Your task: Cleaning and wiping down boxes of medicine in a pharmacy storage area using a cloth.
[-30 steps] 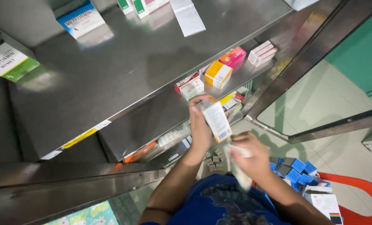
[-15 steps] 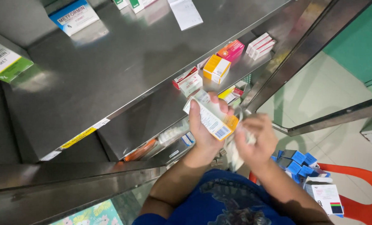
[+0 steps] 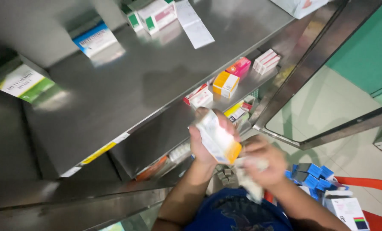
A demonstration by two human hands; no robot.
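My left hand [image 3: 204, 143] grips a white box with an orange end [image 3: 218, 139], held tilted in front of the steel shelves. My right hand [image 3: 264, 160] is closed just to its right, at the box's orange end, holding a pale crumpled piece, perhaps a wrapper or leaflet [image 3: 249, 182]; it is blurred. Both hands are over my blue shirt [image 3: 238, 214], below the middle shelf [image 3: 165, 128].
An orange-and-white box [image 3: 225, 84], a pink box [image 3: 239, 66] and white-and-red boxes [image 3: 266, 61] stand on the middle shelf. The top shelf [image 3: 126, 85] carries several boxes and a paper slip [image 3: 194, 23]. Blue boxes [image 3: 313, 175] lie in an orange basket [image 3: 373, 201] on the floor.
Both hands dropped slightly and came closer together. The box is now turned with its orange end down toward my right hand, which has closed on the pale piece.
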